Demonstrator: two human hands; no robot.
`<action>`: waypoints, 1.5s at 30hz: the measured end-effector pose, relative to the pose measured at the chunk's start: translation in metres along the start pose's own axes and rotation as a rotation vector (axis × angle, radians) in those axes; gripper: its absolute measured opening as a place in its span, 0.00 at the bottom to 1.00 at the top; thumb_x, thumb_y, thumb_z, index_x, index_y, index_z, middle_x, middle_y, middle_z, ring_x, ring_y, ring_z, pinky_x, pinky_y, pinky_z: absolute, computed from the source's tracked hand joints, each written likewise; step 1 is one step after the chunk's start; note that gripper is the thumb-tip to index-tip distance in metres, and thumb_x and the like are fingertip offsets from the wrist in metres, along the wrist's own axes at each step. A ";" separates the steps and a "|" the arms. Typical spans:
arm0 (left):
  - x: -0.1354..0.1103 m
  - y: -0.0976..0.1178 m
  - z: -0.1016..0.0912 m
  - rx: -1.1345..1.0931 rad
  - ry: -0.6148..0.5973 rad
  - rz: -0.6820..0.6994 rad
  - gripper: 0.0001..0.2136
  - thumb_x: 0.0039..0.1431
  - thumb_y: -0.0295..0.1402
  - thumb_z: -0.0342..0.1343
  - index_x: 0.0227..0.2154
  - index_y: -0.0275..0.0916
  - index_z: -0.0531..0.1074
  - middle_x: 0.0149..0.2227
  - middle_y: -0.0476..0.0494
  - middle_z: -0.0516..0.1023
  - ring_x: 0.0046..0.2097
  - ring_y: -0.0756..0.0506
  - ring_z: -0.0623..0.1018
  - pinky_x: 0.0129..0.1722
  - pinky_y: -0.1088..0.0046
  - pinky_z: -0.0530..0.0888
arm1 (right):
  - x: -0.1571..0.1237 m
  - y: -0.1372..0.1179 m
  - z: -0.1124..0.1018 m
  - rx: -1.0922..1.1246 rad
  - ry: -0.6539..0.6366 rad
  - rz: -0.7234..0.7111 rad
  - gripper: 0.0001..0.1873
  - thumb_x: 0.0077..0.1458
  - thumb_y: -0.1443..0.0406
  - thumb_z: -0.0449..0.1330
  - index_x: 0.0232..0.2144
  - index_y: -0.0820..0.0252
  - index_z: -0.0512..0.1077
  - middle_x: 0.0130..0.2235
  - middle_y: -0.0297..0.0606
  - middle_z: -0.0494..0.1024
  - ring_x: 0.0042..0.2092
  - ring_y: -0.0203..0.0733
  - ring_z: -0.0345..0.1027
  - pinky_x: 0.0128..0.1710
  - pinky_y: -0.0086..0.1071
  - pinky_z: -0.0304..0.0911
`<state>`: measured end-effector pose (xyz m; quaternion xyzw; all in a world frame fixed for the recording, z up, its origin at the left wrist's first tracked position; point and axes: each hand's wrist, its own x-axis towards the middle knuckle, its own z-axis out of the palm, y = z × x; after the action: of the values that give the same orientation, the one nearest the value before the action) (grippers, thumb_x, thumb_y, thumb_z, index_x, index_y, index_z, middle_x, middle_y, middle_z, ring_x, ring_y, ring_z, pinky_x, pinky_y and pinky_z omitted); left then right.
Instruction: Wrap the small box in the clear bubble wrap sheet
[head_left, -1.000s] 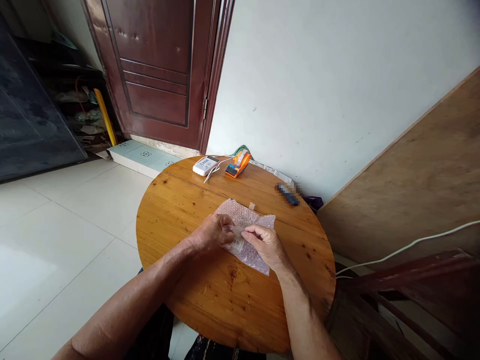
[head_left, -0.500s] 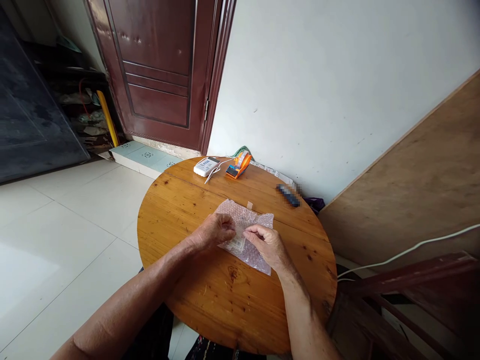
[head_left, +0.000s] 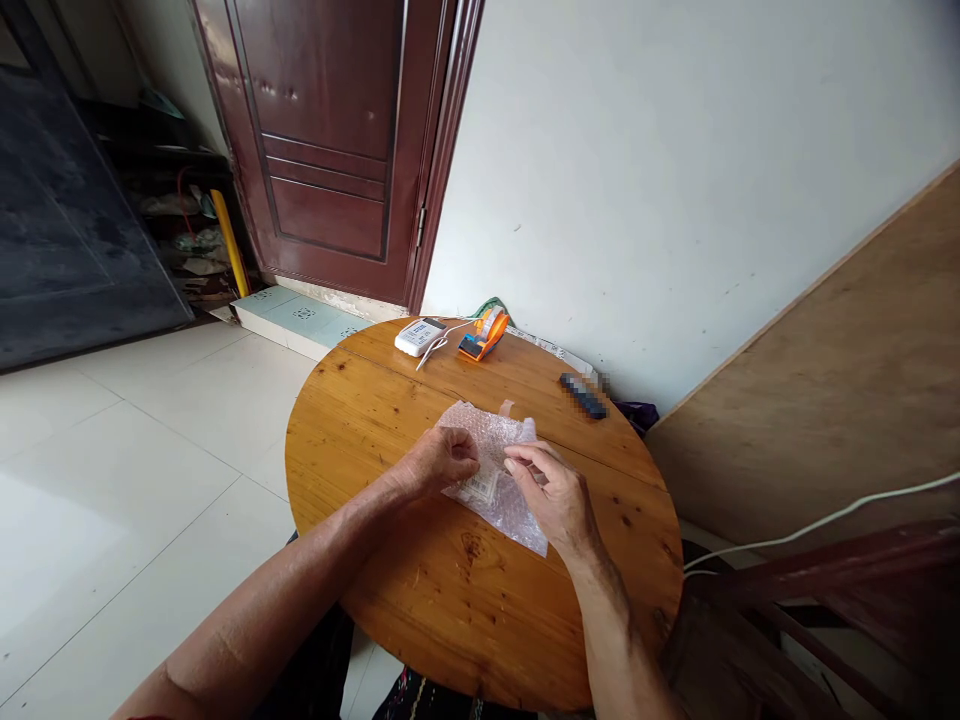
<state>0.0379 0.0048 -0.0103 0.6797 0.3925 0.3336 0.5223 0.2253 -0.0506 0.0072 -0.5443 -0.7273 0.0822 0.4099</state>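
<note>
At a round wooden table (head_left: pixel 420 590), we work a sheet of bubble wrap (head_left: pixel 501 505) lying near the middle of the tabletop, just in front of us. Our left hand (head_left: pixel 442 462) rests on the wrap's left side with its fingers curled in on the plastic, while our right hand (head_left: pixel 559 495) pinches a folded part of the sheet between thumb and forefinger, so both hands are closed on the wrap. A small printed item (head_left: pixel 480 488) shows through the plastic between the hands; we cannot tell what it is. A short strip of tape (head_left: pixel 506 408) sits at the wrap's far edge. Along the table's far rim are a white device (head_left: pixel 420 336) with a cord, an orange tape dispenser (head_left: pixel 484 335) just beside it, and, well apart to the right, a dark blurred object (head_left: pixel 583 396). Behind stand a dark red door (head_left: pixel 337 150) and a leaning wooden board (head_left: pixel 847 370).
</note>
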 end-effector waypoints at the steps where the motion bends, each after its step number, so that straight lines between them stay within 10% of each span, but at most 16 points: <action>1: 0.001 -0.002 0.001 0.003 0.001 0.009 0.01 0.44 0.27 0.54 0.22 0.34 0.70 0.21 0.55 0.66 0.24 0.55 0.63 0.24 0.81 0.59 | 0.000 -0.006 0.000 -0.025 0.003 -0.079 0.09 0.59 0.63 0.56 0.35 0.56 0.76 0.37 0.40 0.79 0.40 0.42 0.73 0.43 0.35 0.67; 18: -0.010 0.006 -0.038 0.558 0.094 -0.074 0.10 0.50 0.29 0.55 0.36 0.37 0.76 0.30 0.48 0.77 0.32 0.49 0.74 0.30 0.77 0.65 | -0.005 -0.042 -0.001 -0.423 -0.352 -0.294 0.18 0.61 0.64 0.56 0.54 0.53 0.69 0.45 0.42 0.76 0.46 0.48 0.67 0.46 0.42 0.61; 25: -0.025 0.003 -0.042 0.686 0.233 -0.225 0.14 0.53 0.36 0.56 0.42 0.36 0.74 0.36 0.40 0.80 0.38 0.43 0.77 0.35 0.73 0.67 | 0.007 -0.056 0.003 -0.560 -0.442 -0.304 0.09 0.59 0.61 0.60 0.42 0.52 0.76 0.37 0.39 0.72 0.41 0.45 0.65 0.44 0.39 0.57; 33: -0.027 0.005 -0.041 0.605 0.192 -0.320 0.17 0.50 0.39 0.58 0.41 0.33 0.76 0.37 0.34 0.80 0.40 0.37 0.78 0.36 0.69 0.69 | 0.004 -0.044 0.006 -0.523 -0.434 -0.271 0.17 0.58 0.61 0.60 0.50 0.53 0.73 0.41 0.40 0.72 0.43 0.45 0.66 0.45 0.40 0.58; 45: -0.030 0.001 -0.026 0.125 0.208 -0.314 0.08 0.50 0.26 0.50 0.31 0.33 0.74 0.21 0.52 0.71 0.22 0.53 0.70 0.23 0.81 0.65 | 0.004 -0.047 0.006 -0.530 -0.404 -0.272 0.12 0.58 0.61 0.61 0.44 0.55 0.74 0.41 0.40 0.74 0.43 0.47 0.66 0.45 0.40 0.57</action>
<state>0.0015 -0.0095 -0.0043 0.6031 0.5655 0.2911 0.4814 0.1874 -0.0633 0.0321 -0.5028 -0.8554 -0.0585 0.1098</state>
